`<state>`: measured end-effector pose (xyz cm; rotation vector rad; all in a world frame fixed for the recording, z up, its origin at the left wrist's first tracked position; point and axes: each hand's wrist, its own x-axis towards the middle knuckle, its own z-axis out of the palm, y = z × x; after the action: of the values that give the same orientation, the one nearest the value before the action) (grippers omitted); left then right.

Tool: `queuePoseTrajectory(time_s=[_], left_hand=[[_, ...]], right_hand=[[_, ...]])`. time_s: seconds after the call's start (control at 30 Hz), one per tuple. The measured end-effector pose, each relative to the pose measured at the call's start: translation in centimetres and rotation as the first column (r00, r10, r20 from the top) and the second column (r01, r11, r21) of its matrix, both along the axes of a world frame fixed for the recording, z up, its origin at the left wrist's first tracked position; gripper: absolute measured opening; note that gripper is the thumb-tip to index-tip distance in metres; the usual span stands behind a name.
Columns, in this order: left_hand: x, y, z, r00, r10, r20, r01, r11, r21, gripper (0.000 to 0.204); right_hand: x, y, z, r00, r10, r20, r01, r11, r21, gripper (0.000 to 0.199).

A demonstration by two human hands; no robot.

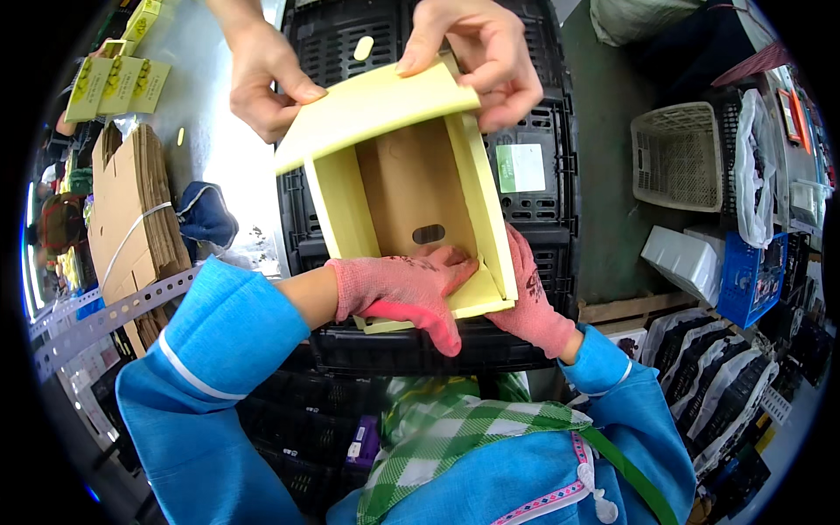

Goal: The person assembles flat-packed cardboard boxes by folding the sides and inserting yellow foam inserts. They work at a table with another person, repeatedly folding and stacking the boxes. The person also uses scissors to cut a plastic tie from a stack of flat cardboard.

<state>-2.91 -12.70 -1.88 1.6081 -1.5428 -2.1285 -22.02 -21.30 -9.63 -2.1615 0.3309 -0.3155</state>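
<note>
A yellow cardboard box with a brown inside and an oval hole in its bottom stands open in front of me. My left hand, in a pink glove, reaches over the near end; its fingers lie stretched against the near inner panel, thumb apart outside. Along the outer right wall at the near corner, my right hand, gloved alike, holds the box, its fingers partly hidden. Across from me, a co-worker's bare left hand and right hand hold the box's far flap.
Under the box are black plastic crates with a white-green label. Flattened brown cardboard stands at left, below yellow printed boxes. At right are a grey basket, a white foam box and a blue crate.
</note>
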Motion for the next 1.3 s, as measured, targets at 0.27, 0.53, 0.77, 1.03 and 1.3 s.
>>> queuePoseTrajectory(time_s=[0.27,0.53,0.77,1.03,1.3], left_hand=[[0.7,-0.7,-0.6,0.998,-0.015,-0.061,0.017,0.999,0.033,0.113],[0.9,-3.3,-1.0,0.978,-0.203,-0.048,0.205,0.978,0.032,0.104],[0.6,-3.4,-1.2,0.979,-0.060,-0.194,0.071,0.996,0.052,0.100],[0.2,-3.5,0.8,0.966,-0.198,0.164,0.234,0.941,-0.246,0.090],[-4.2,5.8,4.7,0.464,0.629,0.624,0.143,0.642,-0.753,0.067]], right_hand=[[1.0,-2.1,0.8,0.996,0.091,-0.022,-0.089,0.995,0.052,0.090],[1.5,-3.0,0.1,0.993,0.114,-0.025,-0.112,0.990,0.080,0.093],[1.8,-2.1,0.5,0.998,0.040,-0.053,-0.033,0.993,0.117,0.088],[1.0,-1.6,1.0,1.000,-0.001,0.006,0.000,0.983,0.184,0.084],[-1.8,-1.1,7.1,0.999,0.036,-0.015,-0.031,0.962,0.271,0.076]])
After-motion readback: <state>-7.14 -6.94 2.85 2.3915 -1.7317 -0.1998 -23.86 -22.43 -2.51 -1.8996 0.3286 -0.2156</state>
